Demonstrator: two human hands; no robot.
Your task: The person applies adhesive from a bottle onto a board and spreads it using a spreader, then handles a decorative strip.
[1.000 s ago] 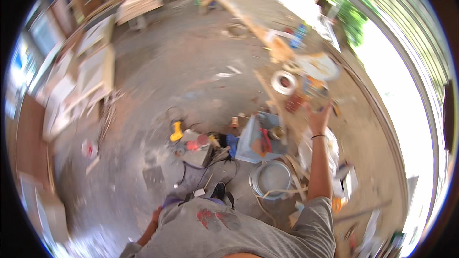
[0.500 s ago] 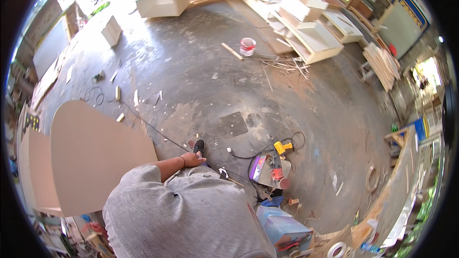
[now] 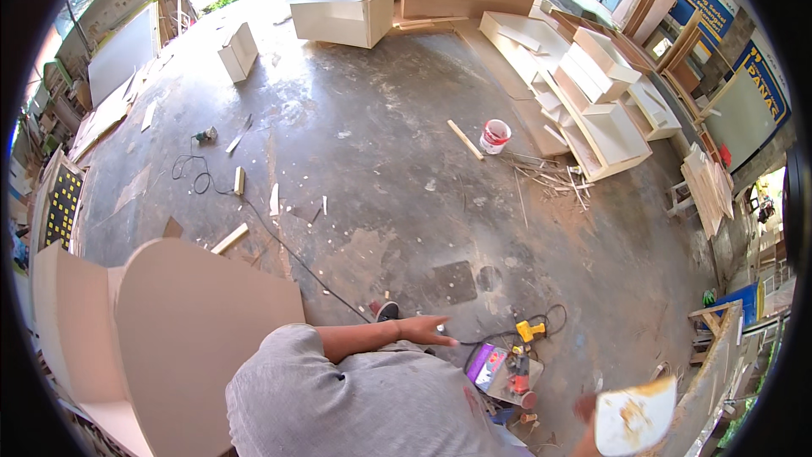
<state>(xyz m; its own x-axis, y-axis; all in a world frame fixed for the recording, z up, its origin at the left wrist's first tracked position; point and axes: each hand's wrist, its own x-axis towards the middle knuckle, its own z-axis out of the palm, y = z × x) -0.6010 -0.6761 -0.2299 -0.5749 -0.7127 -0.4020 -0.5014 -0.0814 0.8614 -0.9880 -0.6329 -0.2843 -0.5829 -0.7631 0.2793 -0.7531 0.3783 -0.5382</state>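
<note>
My left hand (image 3: 427,330) reaches out over the floor to the right, in front of my body, its fingers stretched and apart with nothing in them. Near its fingertips lie a purple-and-white box (image 3: 487,366) and a red-and-dark power tool (image 3: 519,374). My right hand (image 3: 585,413), partly blurred at the lower right, grips a white flat piece smeared with yellow-brown (image 3: 634,416); its exact kind I cannot make out. Close by my left side stands a large curved beige panel (image 3: 207,330).
A yellow power tool (image 3: 530,332) with a looped black cord lies ahead of the boxes. Farther off are a white-and-red bucket (image 3: 496,136), thin wood strips (image 3: 554,176) and pale cabinet parts (image 3: 605,140). A long cable (image 3: 292,254) crosses the floor near wood offcuts (image 3: 229,239).
My left hand has moved right from beside my shoe, its fingers now spread. My right hand has come into view with the smeared white piece. The view has shifted left and up.
</note>
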